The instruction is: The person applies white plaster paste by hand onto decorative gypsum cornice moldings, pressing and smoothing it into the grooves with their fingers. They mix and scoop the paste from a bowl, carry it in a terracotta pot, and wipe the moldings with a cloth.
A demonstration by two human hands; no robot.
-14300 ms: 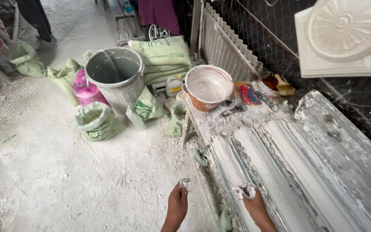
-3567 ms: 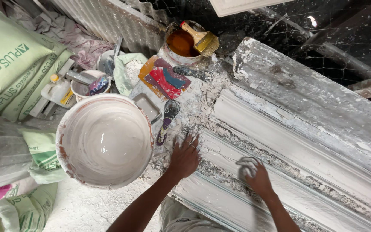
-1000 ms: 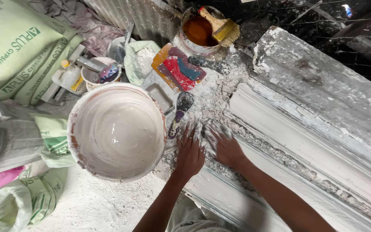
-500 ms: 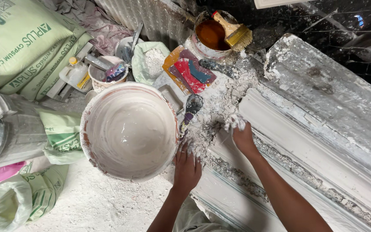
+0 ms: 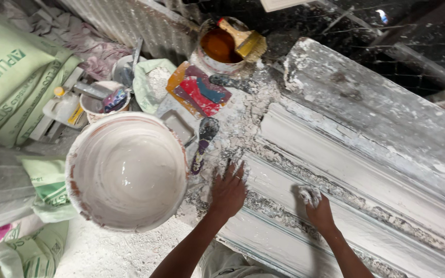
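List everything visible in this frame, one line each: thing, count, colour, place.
Plaster moulding: one, white, long, running from centre to lower right.
Bucket: one, white inside with a reddish rim, left of the moulding.
Pot: one, holding brown liquid, top centre.
Brush: one, yellowish, resting on the pot.
Scrapers: a few, red, orange and blue, below the pot.
Small brush: one, dark handle, between bucket and moulding.
Small tub: one, white, holding tools, above the bucket.
Sacks: several, green, at left.
Left hand: flat on the moulding's end.
Right hand: pressing a white wad onto the moulding.
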